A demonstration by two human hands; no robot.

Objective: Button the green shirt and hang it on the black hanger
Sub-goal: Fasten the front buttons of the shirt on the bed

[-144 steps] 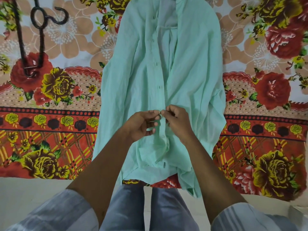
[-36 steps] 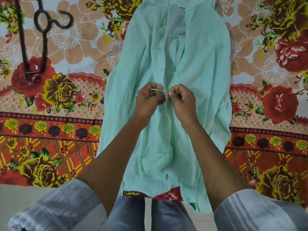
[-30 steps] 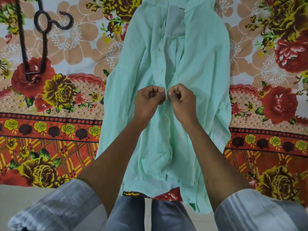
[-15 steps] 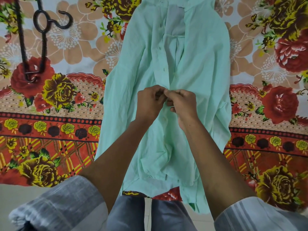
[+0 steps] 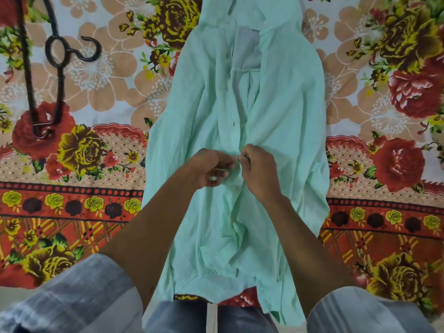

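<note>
The pale green shirt lies face up on the floral bedsheet, collar away from me, hem near my knees. Its front is closed below my hands and gapes open above them, showing the inner back. My left hand and my right hand meet at the placket in the middle of the shirt, each pinching an edge of the front around a button. The black hanger lies on the sheet at the upper left, hook pointing right, well apart from the shirt.
The floral bedsheet covers the whole surface around the shirt. Its near edge ends at a pale floor strip at the lower left. My knees in grey trousers sit just under the shirt hem.
Since 4.8 s ago both hands have moved up the placket to a higher button. In the last second the fists have loosened into a fingertip pinch at the same spot.
</note>
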